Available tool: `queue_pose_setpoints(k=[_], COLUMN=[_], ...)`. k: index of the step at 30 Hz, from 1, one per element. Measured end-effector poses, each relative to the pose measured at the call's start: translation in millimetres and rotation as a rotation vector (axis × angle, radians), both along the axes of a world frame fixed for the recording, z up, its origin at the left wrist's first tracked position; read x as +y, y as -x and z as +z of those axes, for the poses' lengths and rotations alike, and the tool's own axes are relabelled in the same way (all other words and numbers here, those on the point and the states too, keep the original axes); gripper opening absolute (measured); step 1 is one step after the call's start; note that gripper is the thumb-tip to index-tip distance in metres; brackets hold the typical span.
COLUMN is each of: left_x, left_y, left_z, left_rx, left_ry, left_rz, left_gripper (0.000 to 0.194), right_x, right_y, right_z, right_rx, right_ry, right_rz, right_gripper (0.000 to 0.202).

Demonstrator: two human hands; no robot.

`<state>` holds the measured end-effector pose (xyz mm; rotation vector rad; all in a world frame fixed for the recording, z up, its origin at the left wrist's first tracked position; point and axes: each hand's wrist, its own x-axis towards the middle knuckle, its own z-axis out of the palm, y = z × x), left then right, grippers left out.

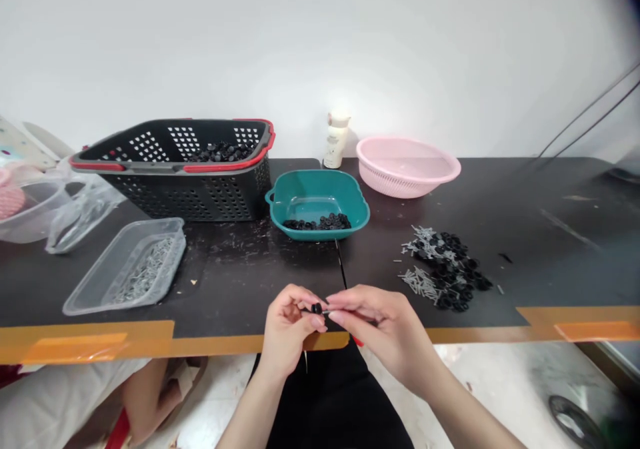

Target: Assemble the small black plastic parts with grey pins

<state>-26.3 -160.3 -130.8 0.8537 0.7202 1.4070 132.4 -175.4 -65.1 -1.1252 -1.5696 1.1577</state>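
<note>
My left hand [289, 332] is closed at the table's front edge, pinching a small black round plastic part [317, 308] between thumb and fingers. Meeting it from the other side, my right hand [387, 325] pinches a thin metal pin [327, 311] that points at the black part. Whether the pin's tip is inside the part cannot be made out. To the right of my hands lie a heap of black plastic parts [457, 277] and loose metal pins [421, 282]. Beyond my hands, a teal basin [320, 235] holds more black parts along its near side.
A black basket [200, 195] with red handles holds black parts at the back left. Before it sits a clear tray [83, 295] of metal pins. A pink basin [407, 185] and a white bottle [336, 143] stand near the wall. Another person's arm [145, 395] shows at lower left.
</note>
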Motion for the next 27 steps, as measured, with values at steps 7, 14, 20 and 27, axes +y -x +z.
queue_pose_setpoints(k=[7, 14, 20, 27], left_x=[-1, -2, -1, 1], left_y=[1, -1, 0, 0], left_z=[-0.7, -1.1, 1.0, 8.8], left_rx=[-0.01, 0.02, 0.035, 0.019], left_ry=[-0.008, 0.044, 0.128, 0.213], left_rz=[-0.01, -0.033, -0.06, 0.002], left_gripper=[0.024, 0.024, 0.027, 0.032], right_x=[-4, -6, -4, 36], right_y=[2, -5, -1, -84], right_z=[3.6, 5.9, -3.3, -17.3], right_rx=[-0.185, -0.604, -0.519, -0.632], right_ry=[-0.086, -0.388, -0.456, -0.237], right_rz=[-0.03, 0.041, 0.031, -0.405], right_gripper=[0.013, 0.019, 0.02, 0.022])
